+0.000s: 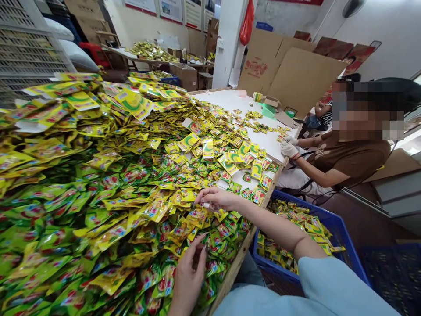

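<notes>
Sachets [108, 197], yellow and green, lie heaped across the table [226, 101] in front of you, and both your hands work at the near edge of that heap. Your left hand [188, 274] sits lowest and closest to you, palm turned down on the packets at the table's near rim, thumb and forefinger drawn together as if pinching the corner of one; whether a packet is truly caught between them, you cannot tell. Your right hand [217, 198] is a little farther into the heap, fingers closed together around a small pale item that juts toward the pile; what it is stays too small to make out. The loose sachets lie directly under and just beyond both sets of fingers, long sides at every angle, so neither hand has a clear advantage, though the right is nearer the thinner scatter. Beside the table on your right, below its rim, a blue crate [342, 237] holds more sachets. Farther along that same side a co-worker's gloved hand [288, 149] rests at the table edge. Beyond the table's far end lean cardboard sheets [296, 74].
</notes>
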The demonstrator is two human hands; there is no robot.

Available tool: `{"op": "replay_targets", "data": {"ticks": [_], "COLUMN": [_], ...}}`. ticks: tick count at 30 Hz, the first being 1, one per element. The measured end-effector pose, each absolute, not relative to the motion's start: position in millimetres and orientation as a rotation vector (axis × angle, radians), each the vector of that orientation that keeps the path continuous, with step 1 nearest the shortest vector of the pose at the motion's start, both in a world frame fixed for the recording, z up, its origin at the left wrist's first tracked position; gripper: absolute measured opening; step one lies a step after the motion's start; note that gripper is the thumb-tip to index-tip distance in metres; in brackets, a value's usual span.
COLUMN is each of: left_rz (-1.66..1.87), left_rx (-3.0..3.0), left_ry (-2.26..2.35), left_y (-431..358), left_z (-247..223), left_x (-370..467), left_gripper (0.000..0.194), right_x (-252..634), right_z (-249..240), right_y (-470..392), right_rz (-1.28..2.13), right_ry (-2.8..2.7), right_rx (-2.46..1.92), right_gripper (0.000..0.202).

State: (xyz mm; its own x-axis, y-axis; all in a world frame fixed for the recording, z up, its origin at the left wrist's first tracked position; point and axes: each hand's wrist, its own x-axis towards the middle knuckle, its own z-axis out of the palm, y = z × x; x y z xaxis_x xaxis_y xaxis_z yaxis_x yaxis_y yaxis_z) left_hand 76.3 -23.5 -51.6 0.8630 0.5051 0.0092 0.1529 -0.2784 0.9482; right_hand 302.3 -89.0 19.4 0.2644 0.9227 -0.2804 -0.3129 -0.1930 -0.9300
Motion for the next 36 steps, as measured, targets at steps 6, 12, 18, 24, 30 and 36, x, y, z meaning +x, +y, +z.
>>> {"op": "replay_targets", "data": {"ticks": [6, 12, 18, 24, 30, 36], "left_rz": [0.391, 0.394, 0.410, 0.444, 0.406, 0.373], "left_rx": [1.798, 1.800, 1.851, 1.910, 1.833, 1.855], "left_ry": [0.537, 0.529, 0.486, 0.486, 0.521, 0.488], "left_y": [-27, -26, -15, -6, -8, -7], "left_z": [-47, -46, -66, -79, -73, -69], "left_x": [77, 78, 79, 80, 80, 80], "left_gripper": [0.047, 0.046, 0.044, 0.044, 0.045, 0.041], "right_x": [351, 349, 270, 249, 245, 248], "right_z": [81, 74, 4, -28, -32, -25], "right_y": [-80, -73, -100, -108, -106, -110], "right_rz": [0.925, 0.991, 1.512, 1.559, 1.509, 1.485], "right_ry": [-0.689, -0.638, -0.863, -0.725, -0.673, -0.724], "right_rx": [-1.239, -1.146, -1.205, -1.173, -1.133, -1.117], "right_gripper": [0.028, 0.017, 0.033, 0.056, 0.056, 0.052]}}
